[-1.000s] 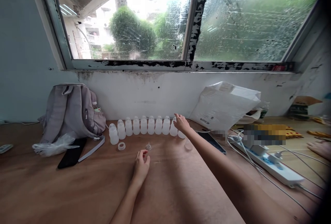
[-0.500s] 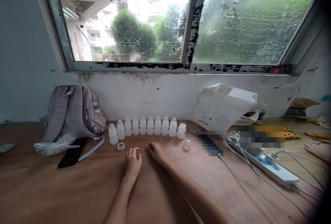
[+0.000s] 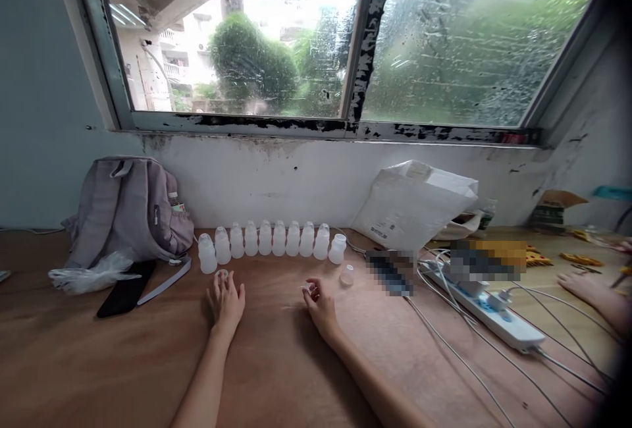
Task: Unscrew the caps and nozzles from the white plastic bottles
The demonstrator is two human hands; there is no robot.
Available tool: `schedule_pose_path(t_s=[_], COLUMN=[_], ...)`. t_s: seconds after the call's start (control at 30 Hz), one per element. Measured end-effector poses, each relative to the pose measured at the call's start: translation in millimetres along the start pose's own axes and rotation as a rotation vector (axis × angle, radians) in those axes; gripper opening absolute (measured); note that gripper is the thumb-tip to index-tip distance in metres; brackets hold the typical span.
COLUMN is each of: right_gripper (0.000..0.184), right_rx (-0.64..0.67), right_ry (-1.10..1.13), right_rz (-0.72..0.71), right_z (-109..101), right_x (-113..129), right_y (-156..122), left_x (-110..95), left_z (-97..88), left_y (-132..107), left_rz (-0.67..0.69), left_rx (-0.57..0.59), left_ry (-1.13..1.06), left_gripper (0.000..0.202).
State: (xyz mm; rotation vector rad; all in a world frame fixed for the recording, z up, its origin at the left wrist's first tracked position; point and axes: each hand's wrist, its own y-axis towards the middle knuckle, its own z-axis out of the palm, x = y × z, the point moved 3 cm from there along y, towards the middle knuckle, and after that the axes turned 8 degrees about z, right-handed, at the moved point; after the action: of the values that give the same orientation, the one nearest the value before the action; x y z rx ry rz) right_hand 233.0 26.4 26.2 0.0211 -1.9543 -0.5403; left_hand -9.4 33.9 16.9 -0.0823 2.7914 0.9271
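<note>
Several frosted baby bottles (image 3: 265, 240) stand upright in a row near the wall, most with clear domed caps. The rightmost bottle (image 3: 338, 250) has a bare neck without a dome. My left hand (image 3: 227, 303) reaches over a small white ring collar (image 3: 223, 274) in front of the row, fingers spread and touching or just above it. Between thumb and fingers, my right hand (image 3: 322, 307) pinches a small translucent piece (image 3: 308, 288); its exact kind is too small to tell. To that hand's right, a clear cap (image 3: 347, 275) lies on the table.
At left are a grey backpack (image 3: 128, 211), a crumpled plastic bag (image 3: 91, 273) and a black phone-like slab (image 3: 126, 291). A white bag (image 3: 419, 201) leans on the wall. A power strip (image 3: 508, 319) trails cables at right, near another person's hand (image 3: 580, 288).
My left hand has moved left and forward to the ring collar, its fingers spreading. My right hand has moved right with a small translucent piece now showing in its fingers. The view has shifted slightly.
</note>
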Motion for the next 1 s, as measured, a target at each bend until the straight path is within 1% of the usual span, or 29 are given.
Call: schedule_pose_path(t_s=[0.1, 0.17, 0.27, 0.37, 0.43, 0.5, 0.57, 0.63, 0.7, 0.77, 0.8, 0.83, 0.9, 1.0], right_gripper=[0.018, 0.020, 0.021, 0.020, 0.020, 0.020, 0.020, 0.020, 0.021, 0.021, 0.022, 0.022, 0.022, 0.022], right_rx=[-0.021, -0.013, 0.038, 0.067, 0.072, 0.075, 0.083, 0.095, 0.104, 0.111, 0.119, 0.129, 0.160, 0.217], right_ry=[0.074, 0.151, 0.262, 0.288, 0.275, 0.268, 0.270, 0.273, 0.276, 0.279, 0.283, 0.288, 0.302, 0.331], right_rz=[0.098, 0.176, 0.262, 0.268, 0.248, 0.237, 0.234, 0.231, 0.221, 0.208, 0.202, 0.196, 0.186, 0.165], right_z=[-6.2, -7.0, -4.4, -1.8, -0.8, -0.1, 0.4, 0.7, 0.6, 0.5, 0.6, 0.9, 2.4, 5.1], right_x=[-3.6, -6.0, -9.0, -9.6, -9.0, -8.2, -7.2, -5.8, -4.0, -1.4, 0.1, 1.9, 6.0, 13.2], right_y=[-1.0, -1.6, -2.9, -5.1, -6.9, -8.8, -10.4, -11.5, -12.4, -13.7, -14.6, -15.7, -18.7, -24.0], left_x=[0.8, -3.4, -17.0, -31.7, -37.4, -37.6, -34.8, -33.5, -36.6, -44.0, -48.8, -54.1, -64.6, -76.4], left_z=[-2.9, -6.2, -13.3, -18.5, -18.5, -17.2, -16.6, -18.1, -22.1, -26.5, -28.2, -29.2, -30.1, -29.8], left_y=[-0.4, 0.3, 0.9, -2.3, -6.3, -10.5, -13.1, -13.2, -11.8, -11.0, -11.4, -12.4, -16.0, -22.9], left_rz=[-0.009, 0.035, 0.105, 0.132, 0.129, 0.094, 0.058, 0.054, 0.083, 0.124, 0.149, 0.175, 0.229, 0.304], left_rx=[0.025, 0.021, -0.041, -0.099, -0.062, 0.011, 0.075, 0.085, 0.022, -0.055, -0.071, -0.067, -0.015, 0.088], left_ry=[-0.001, -0.047, -0.180, -0.239, -0.191, -0.123, -0.080, -0.091, -0.185, -0.351, -0.444, -0.531, -0.662, -0.753], left_gripper=[0.038, 0.034, 0.028, 0.032, 0.041, 0.046, 0.041, 0.033, 0.029, 0.032, 0.033, 0.034, 0.033, 0.033])
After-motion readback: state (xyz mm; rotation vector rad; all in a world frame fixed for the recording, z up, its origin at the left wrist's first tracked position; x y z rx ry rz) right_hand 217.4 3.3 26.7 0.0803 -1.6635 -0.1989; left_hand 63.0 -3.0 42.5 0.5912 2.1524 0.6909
